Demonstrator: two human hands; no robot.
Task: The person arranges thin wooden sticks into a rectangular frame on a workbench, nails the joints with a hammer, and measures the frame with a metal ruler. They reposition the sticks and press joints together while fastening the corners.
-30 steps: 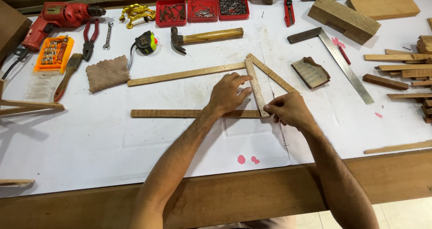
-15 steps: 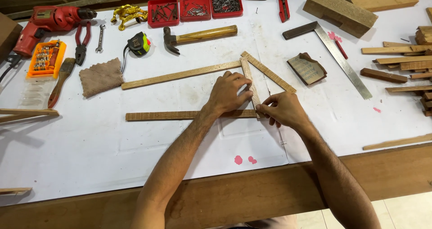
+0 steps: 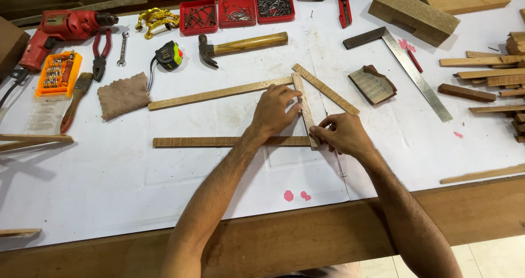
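Thin wooden strips lie on white paper over a wooden workbench [image 3: 306, 240]. My left hand [image 3: 276, 109] presses its fingers on a short upright strip [image 3: 303, 107] that stands between a long upper strip [image 3: 219, 94] and a long lower strip [image 3: 229, 142]. At the short strip's lower end, where it meets the lower strip, my right hand [image 3: 342, 133] pinches it. A diagonal strip [image 3: 326, 89] slants from the top joint down to the right, passing just above my right hand.
A hammer [image 3: 243, 44], tape measure [image 3: 168, 55], red trays of nails [image 3: 236, 8], try square [image 3: 407, 65], sanding block [image 3: 373, 84], cloth [image 3: 124, 96], pliers [image 3: 101, 54] and red drill [image 3: 60, 29] lie behind. Wood offcuts [image 3: 492, 81] pile at right.
The camera view shifted slightly. Both hands stay on the short strip, my right hand's fingers now closer to its lower end.
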